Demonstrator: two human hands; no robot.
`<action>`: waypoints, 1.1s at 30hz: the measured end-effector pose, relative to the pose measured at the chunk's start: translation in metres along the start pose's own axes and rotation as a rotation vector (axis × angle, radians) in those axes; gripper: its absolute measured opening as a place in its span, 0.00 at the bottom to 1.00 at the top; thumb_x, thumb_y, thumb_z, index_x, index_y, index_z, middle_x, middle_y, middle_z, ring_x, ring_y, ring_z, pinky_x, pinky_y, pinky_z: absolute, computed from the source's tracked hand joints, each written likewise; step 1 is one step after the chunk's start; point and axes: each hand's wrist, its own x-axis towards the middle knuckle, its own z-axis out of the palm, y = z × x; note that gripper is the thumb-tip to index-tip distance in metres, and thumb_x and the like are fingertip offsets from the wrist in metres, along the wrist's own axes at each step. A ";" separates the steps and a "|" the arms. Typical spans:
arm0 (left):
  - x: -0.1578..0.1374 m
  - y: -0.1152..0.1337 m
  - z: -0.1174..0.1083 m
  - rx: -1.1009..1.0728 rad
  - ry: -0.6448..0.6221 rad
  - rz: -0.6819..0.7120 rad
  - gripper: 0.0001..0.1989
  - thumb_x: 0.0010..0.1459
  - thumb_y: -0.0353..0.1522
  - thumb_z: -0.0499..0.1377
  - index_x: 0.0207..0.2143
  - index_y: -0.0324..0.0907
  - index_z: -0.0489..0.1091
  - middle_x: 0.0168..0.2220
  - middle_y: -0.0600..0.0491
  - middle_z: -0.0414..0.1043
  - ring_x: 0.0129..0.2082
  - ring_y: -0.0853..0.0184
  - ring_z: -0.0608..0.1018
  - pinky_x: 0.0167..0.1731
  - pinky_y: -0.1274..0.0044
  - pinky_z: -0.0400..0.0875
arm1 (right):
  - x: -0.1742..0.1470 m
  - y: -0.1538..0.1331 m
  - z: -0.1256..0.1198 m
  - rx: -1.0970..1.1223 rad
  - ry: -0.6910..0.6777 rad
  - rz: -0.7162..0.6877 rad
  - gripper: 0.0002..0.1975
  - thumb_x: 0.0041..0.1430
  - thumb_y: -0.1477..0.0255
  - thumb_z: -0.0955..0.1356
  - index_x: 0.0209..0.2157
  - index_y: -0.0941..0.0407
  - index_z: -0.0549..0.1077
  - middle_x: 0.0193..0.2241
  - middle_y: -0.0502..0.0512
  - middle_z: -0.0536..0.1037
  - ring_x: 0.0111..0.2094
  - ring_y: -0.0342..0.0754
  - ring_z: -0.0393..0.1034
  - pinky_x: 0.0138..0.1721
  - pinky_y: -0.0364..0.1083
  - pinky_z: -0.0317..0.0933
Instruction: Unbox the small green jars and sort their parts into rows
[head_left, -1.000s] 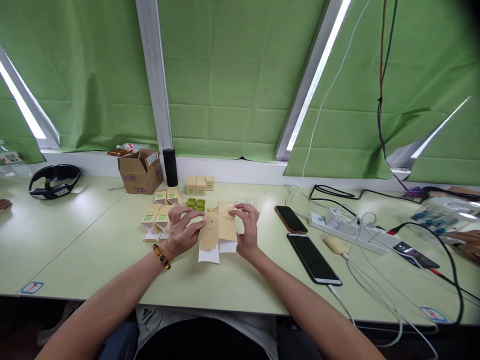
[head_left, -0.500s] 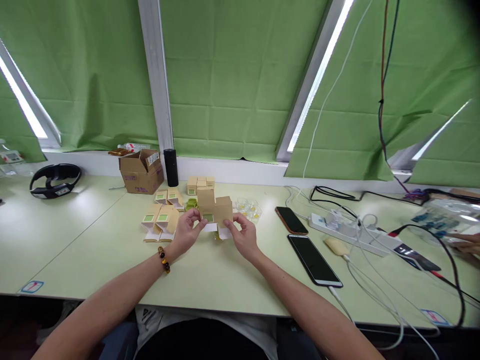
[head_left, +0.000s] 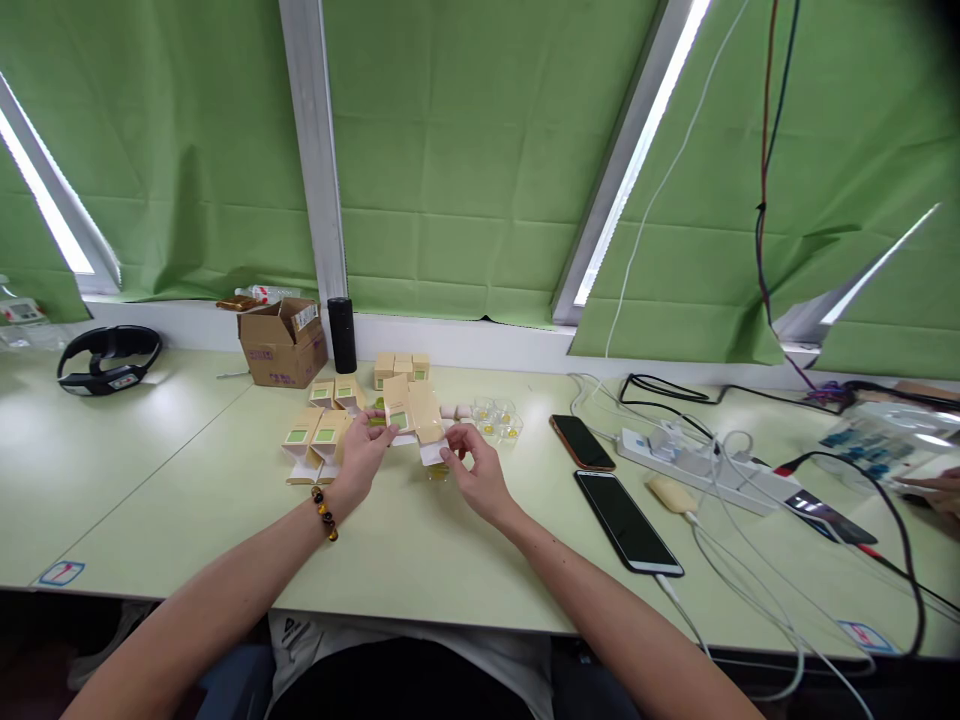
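A small tan cardboard box [head_left: 424, 408], partly unfolded, with white inner flaps and a green square label, hangs over the table's middle. My left hand [head_left: 366, 455] pinches its left side. The fingers of my right hand [head_left: 480, 478] close on the white flap at its lower right. Below the box sits a clear cup with something yellow [head_left: 437, 473], partly hidden. Clear cups with yellow bits [head_left: 496, 418] stand to the right, beside small pale pink pieces [head_left: 454, 411]. Open-topped tan boxes [head_left: 319, 440] stand left of my left hand, and green pieces [head_left: 379, 405] show behind it.
At the back are closed tan boxes [head_left: 402, 367], a black cylinder [head_left: 342, 335] and a brown carton [head_left: 283, 345]. A headset [head_left: 110, 360] lies far left. To the right are two phones [head_left: 628, 522] [head_left: 582, 442], a power strip [head_left: 705, 468] and cables. Another person's hand [head_left: 934, 485] shows at the right edge.
The box has turned and tilted, its side panels now closer together. My right hand has shifted from the right panel to the lower white flap. The pale pink pieces have come into view.
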 end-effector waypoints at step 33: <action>-0.012 0.007 0.012 0.390 -0.124 0.246 0.12 0.66 0.42 0.58 0.36 0.44 0.75 0.53 0.47 0.74 0.46 0.58 0.78 0.48 0.66 0.70 | 0.161 0.128 -0.113 -0.400 0.224 0.675 0.16 0.67 0.65 0.72 0.51 0.60 0.76 0.51 0.60 0.79 0.49 0.54 0.76 0.50 0.54 0.73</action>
